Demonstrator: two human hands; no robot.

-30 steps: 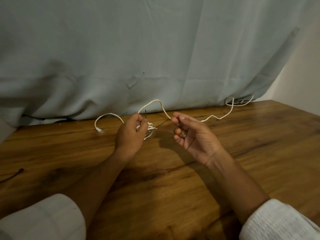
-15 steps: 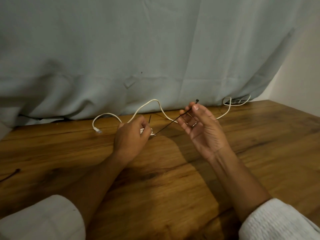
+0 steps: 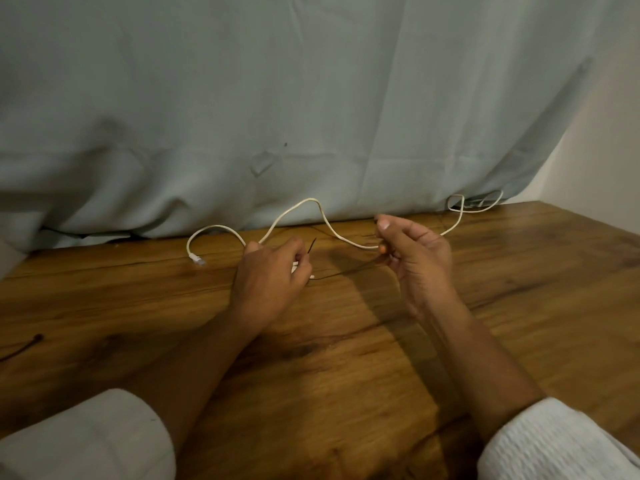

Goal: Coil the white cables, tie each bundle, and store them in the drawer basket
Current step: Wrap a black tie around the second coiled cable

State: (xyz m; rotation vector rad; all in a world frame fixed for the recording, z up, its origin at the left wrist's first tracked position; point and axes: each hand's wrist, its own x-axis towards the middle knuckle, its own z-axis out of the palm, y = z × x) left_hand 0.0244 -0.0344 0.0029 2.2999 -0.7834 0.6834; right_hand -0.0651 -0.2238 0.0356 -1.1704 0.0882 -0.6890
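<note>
Cinching, apparently, a black tie (image 3: 312, 244) round the white cable (image 3: 304, 201): left hand (image 3: 273, 275) gripped a small coiled bundle mid-table, and right hand (image 3: 415, 258) seemingly pinched the tie's tail. Advice: pull steadily with the bundle pinned. Most of the cable lay uncoiled along the far edge.
</note>
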